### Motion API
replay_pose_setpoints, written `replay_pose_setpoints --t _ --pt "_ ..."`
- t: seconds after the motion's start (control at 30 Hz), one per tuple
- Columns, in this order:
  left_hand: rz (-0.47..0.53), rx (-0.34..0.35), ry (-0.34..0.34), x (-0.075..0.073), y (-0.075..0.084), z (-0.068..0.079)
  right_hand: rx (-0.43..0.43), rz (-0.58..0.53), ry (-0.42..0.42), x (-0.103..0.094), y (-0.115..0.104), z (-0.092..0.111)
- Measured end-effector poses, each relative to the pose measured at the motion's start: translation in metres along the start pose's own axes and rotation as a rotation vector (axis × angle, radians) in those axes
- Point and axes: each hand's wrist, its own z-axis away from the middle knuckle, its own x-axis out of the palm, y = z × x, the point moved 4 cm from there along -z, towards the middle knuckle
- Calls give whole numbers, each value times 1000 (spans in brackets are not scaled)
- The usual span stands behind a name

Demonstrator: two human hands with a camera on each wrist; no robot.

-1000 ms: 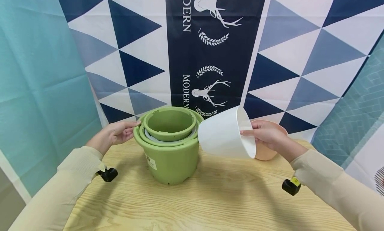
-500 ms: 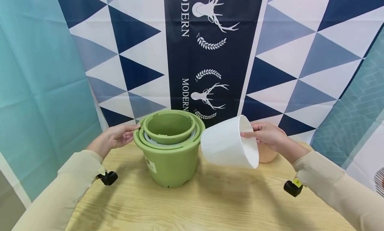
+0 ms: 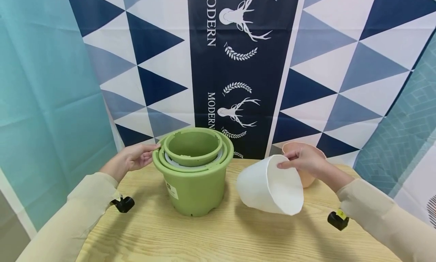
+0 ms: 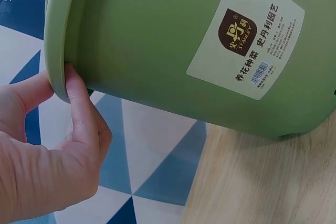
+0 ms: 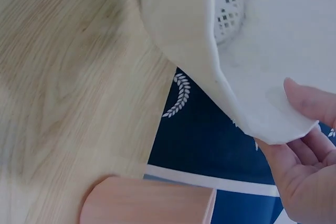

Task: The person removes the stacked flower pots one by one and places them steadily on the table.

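Observation:
My left hand [image 3: 136, 157] pinches the left rim of a large green flowerpot [image 3: 197, 194], thumb and fingers on either side of the lip in the left wrist view. Nested inside it are more pots: a small green one [image 3: 194, 158] on top and a pale grey rim [image 3: 166, 158] below that. To their right, my right hand [image 3: 304, 162] grips the rim of a white flowerpot [image 3: 255, 184], thumb inside and fingers outside. This pot is tipped on its side, low over the table, mouth facing right and toward me. Its perforated base [image 5: 227, 9] shows in the right wrist view.
Behind my right hand a peach-coloured pot [image 3: 308, 179] stands on the wooden table [image 3: 218, 239], partly hidden. A patterned cloth [image 3: 163, 65] hangs at the back edge, with a teal curtain [image 3: 51, 84] at the left. A label [image 4: 247, 35] is stuck on the large green pot.
The white pot has moved down and right, away from the green pots, and its mouth has turned more toward me. My left hand has stayed on the green rim.

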Motion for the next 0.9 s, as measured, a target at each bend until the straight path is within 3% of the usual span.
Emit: replay_pose_setpoints --t 0.1,0.43,0.9 --pt "-2 -3 -3 -1 0 -1 -2 -42 -50 3 4 1" --pt "23 -11 -7 -1 1 -3 7 10 -149 0 25 10" --pt "38 -13 -2 -2 2 -4 48 -53 -277 -7 55 25"
